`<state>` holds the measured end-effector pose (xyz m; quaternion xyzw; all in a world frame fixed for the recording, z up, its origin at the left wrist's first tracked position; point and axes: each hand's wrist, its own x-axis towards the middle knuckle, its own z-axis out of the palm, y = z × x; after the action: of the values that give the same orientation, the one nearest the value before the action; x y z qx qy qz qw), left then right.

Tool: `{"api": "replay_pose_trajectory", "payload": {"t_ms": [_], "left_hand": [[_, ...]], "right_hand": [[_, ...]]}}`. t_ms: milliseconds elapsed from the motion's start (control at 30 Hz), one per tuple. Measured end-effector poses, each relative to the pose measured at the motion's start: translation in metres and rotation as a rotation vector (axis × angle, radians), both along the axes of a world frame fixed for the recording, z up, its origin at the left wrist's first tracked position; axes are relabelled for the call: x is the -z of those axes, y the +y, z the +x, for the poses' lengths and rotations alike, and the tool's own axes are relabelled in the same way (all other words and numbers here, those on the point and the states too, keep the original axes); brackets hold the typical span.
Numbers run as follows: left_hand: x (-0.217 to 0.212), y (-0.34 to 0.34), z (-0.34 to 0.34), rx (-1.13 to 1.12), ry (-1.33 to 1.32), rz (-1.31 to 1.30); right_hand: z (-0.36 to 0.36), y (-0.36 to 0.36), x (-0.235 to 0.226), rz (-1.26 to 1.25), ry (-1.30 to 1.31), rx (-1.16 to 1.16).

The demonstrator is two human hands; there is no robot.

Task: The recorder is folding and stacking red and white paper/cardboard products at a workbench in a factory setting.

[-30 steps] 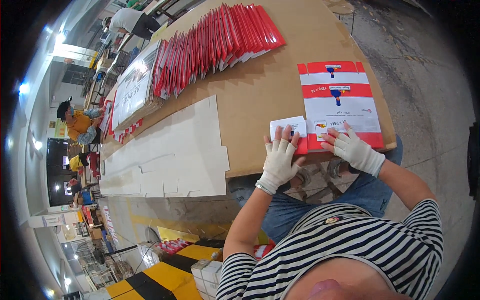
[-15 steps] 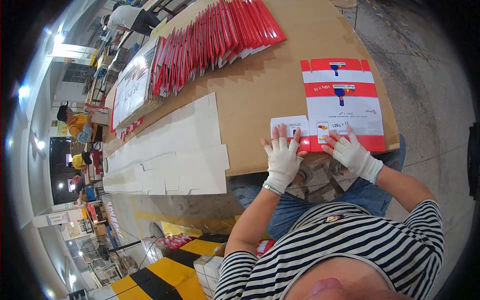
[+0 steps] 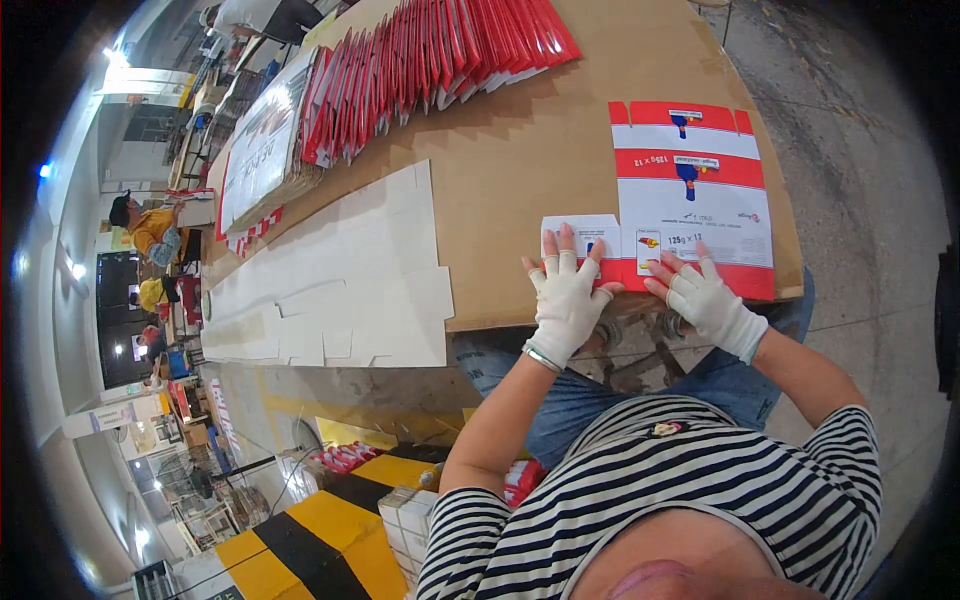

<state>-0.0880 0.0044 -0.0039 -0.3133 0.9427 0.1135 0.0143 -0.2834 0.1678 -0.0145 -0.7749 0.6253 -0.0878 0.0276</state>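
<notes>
A flat, red and white printed carton blank (image 3: 690,215) lies on the brown tabletop (image 3: 520,200) at the near right edge. A small flap (image 3: 578,228) sticks out from its left side. My left hand (image 3: 568,292), in a white fingerless glove, rests spread on that flap, fingertips pointing away from me. My right hand (image 3: 706,298), gloved the same way, lies with fingers apart on the red lower band of the carton. Neither hand grips anything; both press from above.
A long row of folded red cartons (image 3: 430,70) stands along the far side. Left of it is a plastic-wrapped stack (image 3: 265,165). White cardboard sheets (image 3: 340,290) overlap on the left of the table. A person in yellow (image 3: 155,235) works farther left. A yellow-and-black striped surface (image 3: 320,540) is at lower left.
Both hands stay spread on the carton, the right fingers having shifted only slightly. The view has tilted a little, so the table and stacks sit slightly differently in the picture.
</notes>
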Motion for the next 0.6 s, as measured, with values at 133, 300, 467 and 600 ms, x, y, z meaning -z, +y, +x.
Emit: {"api": "replay_pose_trajectory", "payload": {"t_ms": [133,300,467,600], "left_hand": [[0.007,-0.003,-0.019,-0.079,0.139,0.019],[0.009,-0.047,-0.067,-0.171,0.266,-0.054],[0.012,0.015,-0.062,-0.371,0.652,0.777],[-0.014,0.082,-0.028,0.016,0.777,0.969]], "right_hand": [[-0.002,0.000,-0.003,0.021,-0.011,0.000],[0.002,0.004,-0.030,0.020,-0.153,0.017],[0.043,0.088,-0.028,0.314,-1.560,0.698],[0.045,0.071,-0.033,-0.097,-1.794,1.074]]}}
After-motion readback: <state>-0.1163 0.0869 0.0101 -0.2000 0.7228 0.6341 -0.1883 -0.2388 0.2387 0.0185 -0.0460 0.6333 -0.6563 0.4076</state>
